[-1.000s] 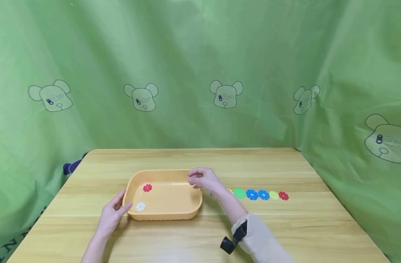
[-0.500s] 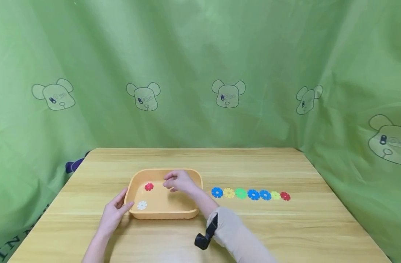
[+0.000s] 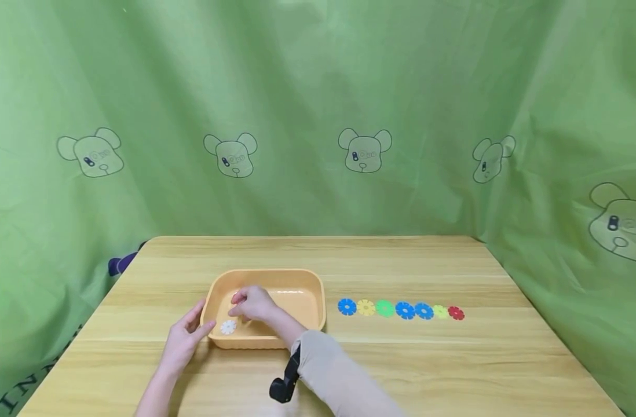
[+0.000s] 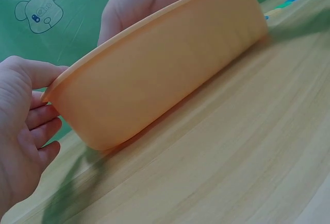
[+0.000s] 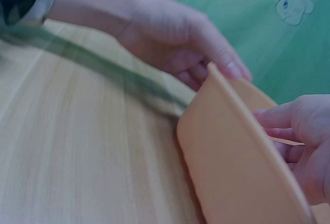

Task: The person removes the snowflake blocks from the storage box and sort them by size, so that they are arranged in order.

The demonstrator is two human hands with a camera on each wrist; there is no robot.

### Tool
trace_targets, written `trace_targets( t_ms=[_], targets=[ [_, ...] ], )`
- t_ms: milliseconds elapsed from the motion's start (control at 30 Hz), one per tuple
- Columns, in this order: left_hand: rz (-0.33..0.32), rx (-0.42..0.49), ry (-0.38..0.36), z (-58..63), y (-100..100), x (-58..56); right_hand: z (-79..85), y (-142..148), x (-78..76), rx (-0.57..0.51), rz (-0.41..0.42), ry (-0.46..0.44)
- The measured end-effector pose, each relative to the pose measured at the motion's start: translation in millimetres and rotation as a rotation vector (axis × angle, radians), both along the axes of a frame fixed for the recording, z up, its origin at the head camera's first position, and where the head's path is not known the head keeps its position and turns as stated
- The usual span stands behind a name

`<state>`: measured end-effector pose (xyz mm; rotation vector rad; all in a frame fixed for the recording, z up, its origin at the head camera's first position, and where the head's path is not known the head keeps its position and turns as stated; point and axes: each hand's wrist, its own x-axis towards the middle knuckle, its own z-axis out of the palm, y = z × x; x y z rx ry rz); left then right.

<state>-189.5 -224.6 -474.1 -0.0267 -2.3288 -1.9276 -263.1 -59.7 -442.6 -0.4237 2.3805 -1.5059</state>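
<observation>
In the head view my left hand (image 3: 181, 341) grips the left rim of an orange plastic tray (image 3: 302, 341). Its thumb lies over the rim and the other fingers are outside the wall, as the left wrist view shows. My right hand (image 3: 255, 304) reaches into the tray's left half, thumb and index finger apart. A red flower-shaped plastic disc (image 3: 236, 296) shows only as a sliver behind its fingers. Just below the fingertips lies a white flower-shaped disc (image 3: 228, 327) on the tray floor. The right wrist view has the right hand (image 5: 307, 141) partly behind the tray wall.
Right of the tray, flower-shaped discs lie in a row on the wooden table (image 3: 453, 370): a blue disc (image 3: 347, 307), a yellow disc (image 3: 366, 307), a green disc (image 3: 385, 308), further blue ones, a pale yellow disc (image 3: 440, 312) and a red one. Green curtain (image 3: 297, 87) surrounds the table.
My right hand has moved left, from the tray's right rim to above the red disc, which it now mostly covers. The row's left end has come into sight. My left hand stays on the rim.
</observation>
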Motion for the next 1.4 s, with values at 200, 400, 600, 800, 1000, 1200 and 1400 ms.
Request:
trace_targets(
  t_ms=[200, 400, 600, 800, 1000, 1200, 1400],
  targets=[
    [-0.011, 0.002, 0.012, 0.0, 0.3, -1.2, -9.8, -4.9, 0.3, 0.117, 0.042, 0.065],
    [-0.008, 0.001, 0.004, -1.6, -1.0, -1.4, -13.4, -9.2, 1.3, 0.243, 0.077, 0.132],
    [-0.004, -0.001, 0.016, -1.9, -0.4, -1.3, -16.9, -12.3, 1.4, 0.388, 0.128, 0.211],
    [-0.008, -0.001, 0.035, -2.1, -0.3, -1.8, -16.3, -13.8, 2.3, 0.513, 0.193, 0.303],
    [-0.006, -0.009, 0.032, -3.9, -0.7, -1.8, -15.0, -14.2, 4.2, 0.549, 0.199, 0.297],
    [0.003, -0.01, 0.02, -2.2, 1.1, -0.4, -18.0, -10.4, 2.9, 0.468, 0.139, 0.27],
    [0.014, -0.007, 0.009, -1.5, 1.3, 0.3, -17.6, -1.7, 0.7, 0.407, 0.119, 0.269]
  ],
)
